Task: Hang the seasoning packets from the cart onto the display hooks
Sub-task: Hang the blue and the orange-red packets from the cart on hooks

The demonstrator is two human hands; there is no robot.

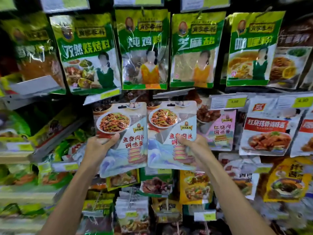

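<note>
Now | left hand (pixel 100 146) grips left packet (pixel 122 133) | right hand (pixel 193 148) grips right packet (pixel 171 133) | edges touching

Light's fairly bright and even across the middle, with glare streaks on the shiny green packets (pixel 144 48). Left packet (pixel 122 145) and right packet (pixel 171 122) look sharp, but the far left is smeared mush, edges bow fisheye-style, and gaps behind go dark.

The left hand (pixel 100 145) gripped one pale-blue seasoning packet (pixel 122 138) and the right hand (pixel 192 147) gripped another (pixel 171 133), side by side, edges touching, before green packets (pixel 144 48) hanging on display hooks (pixel 201 11).
</note>
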